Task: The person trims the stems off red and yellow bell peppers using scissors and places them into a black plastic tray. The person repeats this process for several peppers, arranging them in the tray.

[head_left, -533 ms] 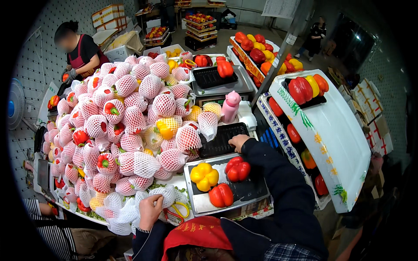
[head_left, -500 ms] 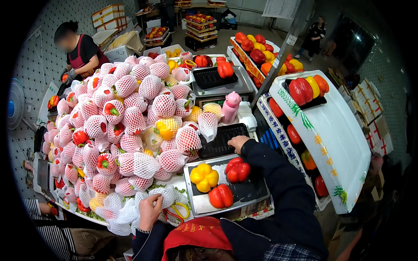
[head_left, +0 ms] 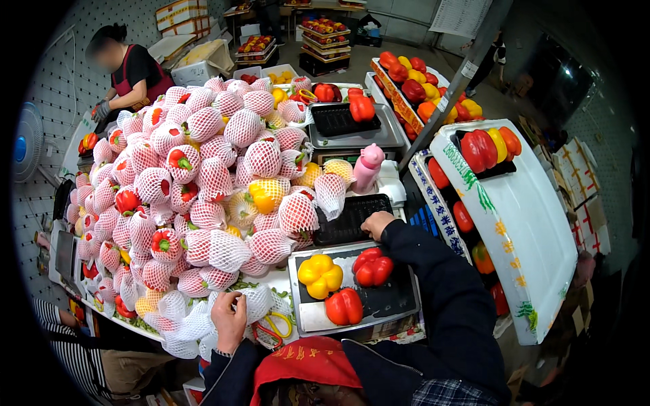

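My right hand [head_left: 376,224] has curled fingers on the edge of an empty black tray [head_left: 342,210]. My left hand [head_left: 229,318] is closed at loose white foam nets [head_left: 189,325]; whether it holds one is unclear. Scissors with red and yellow handles [head_left: 277,328] lie beside it. A yellow pepper [head_left: 318,276] and two red peppers [head_left: 372,267] [head_left: 343,306] rest on the metal scale [head_left: 406,301] between my forearms. A large heap of peppers in pink, white and yellow nets [head_left: 203,176] covers the table's left.
A pink bottle [head_left: 367,169] stands behind the tray. At right are a post [head_left: 460,81], foam boxes [head_left: 514,230] and crates of peppers [head_left: 426,88]. A co-worker [head_left: 135,78] works at far left near a fan [head_left: 27,142]; another person [head_left: 494,57] stands in the back.
My view has tilted and shifted slightly. My left hand has moved a little left and up. My right hand stays at the tray. The person in back has moved behind the post.
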